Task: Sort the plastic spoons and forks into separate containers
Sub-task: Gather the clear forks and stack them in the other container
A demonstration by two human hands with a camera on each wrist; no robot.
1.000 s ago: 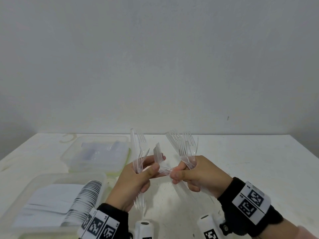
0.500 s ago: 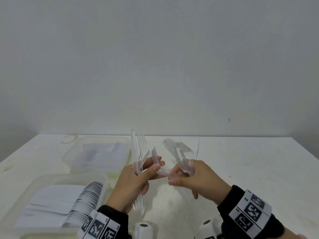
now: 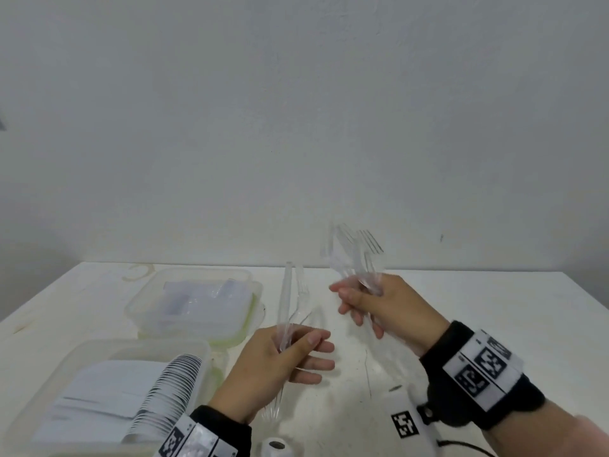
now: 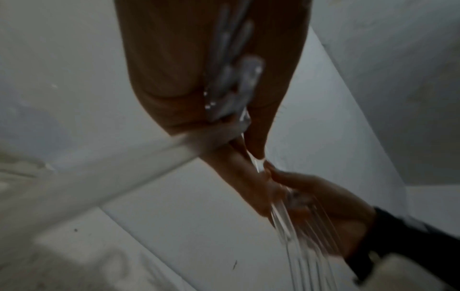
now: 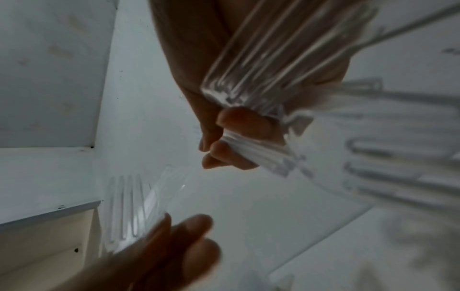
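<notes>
Much here is hard to read: the cutlery is clear plastic against a pale table and wall, so the pieces cannot be counted, and both wrist views are dim and blurred. Nearest, the left hand grips a small bundle of clear forks upright, thumb pressed across the handles and the other fingers loosely extended; the handle ends poke out below the palm, and whether any spoon is mixed in cannot be told. Just to its right and a little higher, apart from it, the right hand is clenched round a larger fan of clear forks, their tines splayed upward against the wall; the right wrist view shows ribbed handles packed in the palm and blurred tines to the side. Both wrists wear dark bands with black-and-white markers. At the near left, cut off by the frame edge, a translucent container holds a tightly nested row of white plastic spoons. Behind it, a second translucent container with a greenish rim holds clear plastic pieces too faint to identify. The white table is scuffed, with a faint ring stain near its far left edge. Beyond it stands a plain pale wall.
</notes>
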